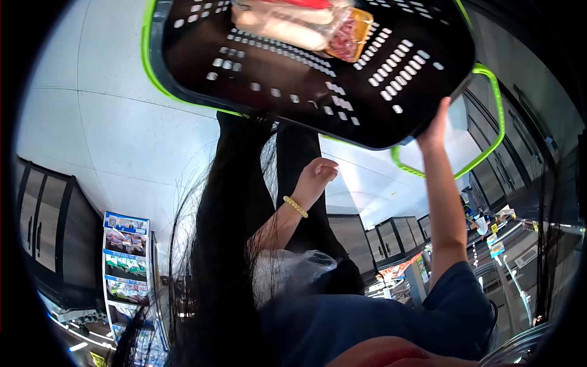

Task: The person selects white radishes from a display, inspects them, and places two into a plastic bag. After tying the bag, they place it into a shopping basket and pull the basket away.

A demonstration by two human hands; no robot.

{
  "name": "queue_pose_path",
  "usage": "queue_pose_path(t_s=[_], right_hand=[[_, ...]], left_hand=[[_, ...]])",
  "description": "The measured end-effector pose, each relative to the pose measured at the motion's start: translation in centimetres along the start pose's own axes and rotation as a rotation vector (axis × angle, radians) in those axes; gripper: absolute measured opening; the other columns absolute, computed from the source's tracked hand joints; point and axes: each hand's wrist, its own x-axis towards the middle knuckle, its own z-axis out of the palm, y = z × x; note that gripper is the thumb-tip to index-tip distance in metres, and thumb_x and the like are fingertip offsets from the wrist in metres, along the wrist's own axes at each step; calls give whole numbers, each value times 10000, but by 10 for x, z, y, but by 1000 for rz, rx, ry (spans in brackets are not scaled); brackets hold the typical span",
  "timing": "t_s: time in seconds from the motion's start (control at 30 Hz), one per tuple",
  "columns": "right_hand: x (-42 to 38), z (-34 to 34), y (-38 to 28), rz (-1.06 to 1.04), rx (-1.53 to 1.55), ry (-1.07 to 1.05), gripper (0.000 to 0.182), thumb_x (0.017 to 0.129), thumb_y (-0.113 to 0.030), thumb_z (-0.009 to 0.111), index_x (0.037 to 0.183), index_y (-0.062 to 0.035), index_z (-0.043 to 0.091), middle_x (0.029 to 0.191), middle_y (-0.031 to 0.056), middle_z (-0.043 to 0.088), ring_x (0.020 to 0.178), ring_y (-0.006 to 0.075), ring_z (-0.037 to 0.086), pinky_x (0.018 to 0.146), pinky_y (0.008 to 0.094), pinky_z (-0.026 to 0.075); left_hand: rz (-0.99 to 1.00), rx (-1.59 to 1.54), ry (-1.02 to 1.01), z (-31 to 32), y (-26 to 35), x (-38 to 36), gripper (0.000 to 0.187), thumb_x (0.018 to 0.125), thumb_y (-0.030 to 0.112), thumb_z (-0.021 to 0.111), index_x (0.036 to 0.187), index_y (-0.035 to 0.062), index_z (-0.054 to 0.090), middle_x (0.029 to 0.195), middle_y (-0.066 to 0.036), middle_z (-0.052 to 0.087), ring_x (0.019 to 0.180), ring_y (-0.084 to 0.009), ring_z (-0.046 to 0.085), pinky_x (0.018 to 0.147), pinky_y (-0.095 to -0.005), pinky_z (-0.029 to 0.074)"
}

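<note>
My right hand (433, 129) grips the lower right corner of a black shopping basket (263, 73) with green trim. The basket is tilted, so its slotted inside shows. Inside it lies a clear-wrapped pack of long pale food (287, 27) with a red part on top. Beside that is a yellow tray of dark red, speckled food (350, 38) under film. A green basket handle (501, 116) hangs on the right. My left hand (315, 177), wearing a yellow bead bracelet, is below the basket and apart from it. Its fingers are loosely bent, with nothing visible in them.
A translucent plastic bag (299, 266) lies near my left forearm. Dark hair (220, 214) hangs across the view. A stocked display rack (126, 257) stands at left, near dark cabinets (46, 214). More cabinets (391, 235) line the right side, above a pale tiled floor (116, 140).
</note>
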Motion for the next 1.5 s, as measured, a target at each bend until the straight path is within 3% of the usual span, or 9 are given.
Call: queue_pose_path(t_s=[0.3, 0.43, 0.53, 0.63, 0.77, 1.07, 1.2, 1.33, 1.5], right_hand=[[-69, 76, 117, 162, 236, -161, 816, 871, -637, 361, 1423, -58, 198, 1463, 89, 264, 1321, 256, 289, 1104, 382, 195], [-84, 101, 97, 272, -257, -242, 907, 809, -676, 461, 1416, -49, 210, 1408, 147, 348, 1286, 278, 340, 1061, 352, 261], [-84, 34, 76, -7, -851, -750, 815, 829, -623, 479, 1408, -88, 271, 1315, 191, 462, 1222, 295, 439, 1037, 369, 308], [-123, -45, 63, 105, -1850, -847, 806, 809, -696, 378, 1359, -106, 389, 1376, 105, 422, 1291, 262, 367, 1079, 527, 153], [-204, -141, 33, 269, -2228, -1096, 812, 710, -680, 536, 1321, -151, 451, 1317, 101, 484, 1254, 257, 412, 1077, 574, 96], [-353, -226, -131, -1067, -2091, -584, 115, 677, -148, 626, 792, -156, 622, 766, 1, 583, 833, 197, 566, 977, 449, 358], [-354, -190, -183, -1567, -1595, -443, 125, 596, -156, 658, 664, -150, 553, 644, 18, 514, 675, 217, 521, 749, 376, 401], [-329, -187, -180, -1696, -1477, -341, 150, 582, -179, 659, 613, -145, 516, 603, 21, 485, 616, 221, 501, 672, 360, 371], [-348, -149, -199, -1755, -1463, -293, 126, 615, -178, 638, 650, -135, 525, 635, 29, 500, 646, 228, 515, 691, 369, 372]], left_hand=[[619, 1063, -122, 50, 23, -61, 335, 731, 247, 667, 976, 35, 583, 904, -137, 628, 892, -294, 594, 822, -382, 456], [699, 1417, 98, 49, -46, -50, 669, 742, 576, 584, 1043, -21, 574, 1011, -154, 600, 1007, -304, 544, 920, -463, 362], [232, 1820, -231, 49, -31, -53, 694, 739, 630, 551, 1041, 7, 607, 1024, -132, 597, 1041, -272, 524, 942, -443, 331], [114, 1811, -263, 57, -21, -56, 672, 723, 646, 555, 1006, 42, 637, 1010, -106, 600, 1036, -245, 518, 926, -394, 334], [229, 1842, -186, 73, -16, -68, 628, 651, 622, 634, 963, 76, 645, 992, -102, 603, 981, -263, 540, 868, -367, 368], [583, 1720, -296, 94, 50, -202, 684, 635, 666, 603, 906, 40, 653, 902, -150, 649, 876, -303, 598, 765, -364, 454], [208, 1087, -847, 126, 77, -241, 497, 837, 420, 554, 1098, 0, 599, 1050, -93, 630, 989, -167, 560, 869, -267, 403], [119, 299, -987, 215, 112, -368, 513, 949, 345, 390, 1295, -34, 413, 1152, -155, 565, 1078, -196, 519, 972, -298, 344], [424, 685, -517, 225, 90, -306, 370, 879, 271, 611, 1110, -2, 514, 962, -55, 592, 853, -77, 552, 724, -212, 453]])
